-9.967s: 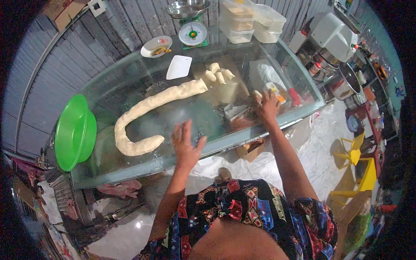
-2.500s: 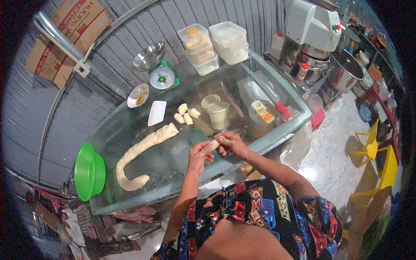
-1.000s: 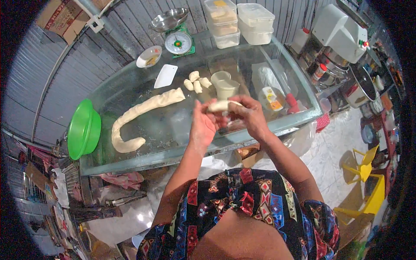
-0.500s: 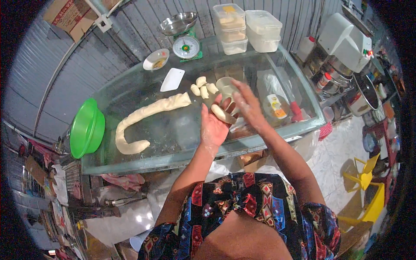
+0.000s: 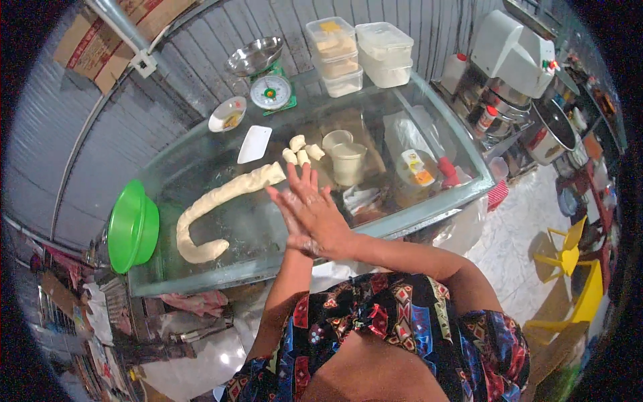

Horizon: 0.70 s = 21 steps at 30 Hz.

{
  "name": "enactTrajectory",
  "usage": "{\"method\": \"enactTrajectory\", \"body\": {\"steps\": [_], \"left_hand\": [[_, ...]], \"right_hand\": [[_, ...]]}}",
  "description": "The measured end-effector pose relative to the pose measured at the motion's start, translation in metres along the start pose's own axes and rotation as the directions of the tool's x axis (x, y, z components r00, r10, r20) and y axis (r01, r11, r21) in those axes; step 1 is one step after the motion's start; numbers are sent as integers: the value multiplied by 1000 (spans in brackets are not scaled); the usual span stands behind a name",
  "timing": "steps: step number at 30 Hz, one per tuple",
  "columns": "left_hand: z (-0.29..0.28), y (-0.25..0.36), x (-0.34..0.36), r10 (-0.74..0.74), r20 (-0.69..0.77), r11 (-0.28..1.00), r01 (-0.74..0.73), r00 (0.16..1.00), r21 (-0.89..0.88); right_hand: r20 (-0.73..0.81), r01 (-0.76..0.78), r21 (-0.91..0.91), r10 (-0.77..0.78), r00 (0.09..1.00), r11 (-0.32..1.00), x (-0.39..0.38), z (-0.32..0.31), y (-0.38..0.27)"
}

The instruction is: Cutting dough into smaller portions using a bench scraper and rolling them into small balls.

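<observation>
My right hand (image 5: 321,218) lies flat over my left hand (image 5: 287,206), palms together and fingers stretched out, above the near middle of the glass table (image 5: 241,231). The small dough piece seen on my left palm a moment ago is hidden between them. Left of my hands, a long roll of pale dough (image 5: 224,191) curves like a hook, its cut end near my left fingertips. Just beyond my fingers sit several small cut dough pieces (image 5: 297,143) in a cluster.
A white rectangular scraper (image 5: 254,144), a small bowl (image 5: 228,114) and a dial scale (image 5: 271,92) stand farther back. Stacked plastic tubs (image 5: 335,57) are at the far edge. A green basin (image 5: 134,226) sits left; a mixer (image 5: 512,53) is at the right.
My right hand has come down onto my left, covering the dough piece. Both hands have shifted left and nearer to me. The view has tilted slightly.
</observation>
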<state>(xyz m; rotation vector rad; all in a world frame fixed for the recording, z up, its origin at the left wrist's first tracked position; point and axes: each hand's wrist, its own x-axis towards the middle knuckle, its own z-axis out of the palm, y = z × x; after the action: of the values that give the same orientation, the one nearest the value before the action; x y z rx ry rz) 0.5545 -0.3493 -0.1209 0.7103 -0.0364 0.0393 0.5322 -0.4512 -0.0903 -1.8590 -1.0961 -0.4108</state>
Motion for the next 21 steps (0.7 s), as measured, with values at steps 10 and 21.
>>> {"method": "enactTrajectory", "body": {"steps": [10, 21], "left_hand": [[72, -25, -24, -98, 141, 989, 80, 985, 127], [22, -2, 32, 77, -36, 980, -70, 996, 186]], "right_hand": [[-221, -526, 263, 582, 783, 808, 20, -34, 107], [-163, -163, -71, 149, 975, 984, -2, -26, -4]]}}
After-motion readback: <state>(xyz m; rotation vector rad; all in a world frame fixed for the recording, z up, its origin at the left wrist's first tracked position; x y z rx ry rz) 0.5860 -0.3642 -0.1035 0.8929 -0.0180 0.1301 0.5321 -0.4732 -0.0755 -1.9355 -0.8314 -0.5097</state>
